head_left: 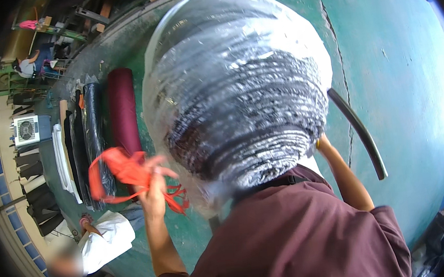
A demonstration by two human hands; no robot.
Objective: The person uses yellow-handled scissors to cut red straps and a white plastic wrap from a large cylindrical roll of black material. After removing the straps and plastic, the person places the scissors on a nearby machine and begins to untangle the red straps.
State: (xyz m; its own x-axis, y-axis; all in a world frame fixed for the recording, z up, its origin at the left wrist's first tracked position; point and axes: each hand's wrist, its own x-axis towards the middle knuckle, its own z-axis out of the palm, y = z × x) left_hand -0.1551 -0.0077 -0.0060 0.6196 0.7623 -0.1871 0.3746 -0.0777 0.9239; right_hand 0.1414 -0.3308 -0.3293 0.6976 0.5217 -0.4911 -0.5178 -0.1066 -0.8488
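Before a maroon shirt point(290, 233), a bulky dark layered roll in clear plastic film point(243, 83)

Straight ahead of the wearer, the wrapped roll fills the middle of the view, its narrower part toward the shirt's hem and its pale, loose film bulging away. Its dark bands run mostly left to right; from where I stand, I can't settle its true long axis. The left hand point(156, 185) grips a loose tangle of orange-red plastic ribbon point(121, 169), some fingers splayed. The right hand point(321, 143) is by the roll's right side.

Around them spreads a green, cracked floor point(403, 78). A burgundy fabric roll point(123, 105) lies to the left, beside long black rolls in film point(93, 124) and a slim white roll point(62, 159); farther left is a co-worker in white point(109, 240).

The right fingers are mostly hidden, so I can't tell their grip. Motion blurs the ribbon, and the big roll partly covers a dark curved tube point(359, 133).
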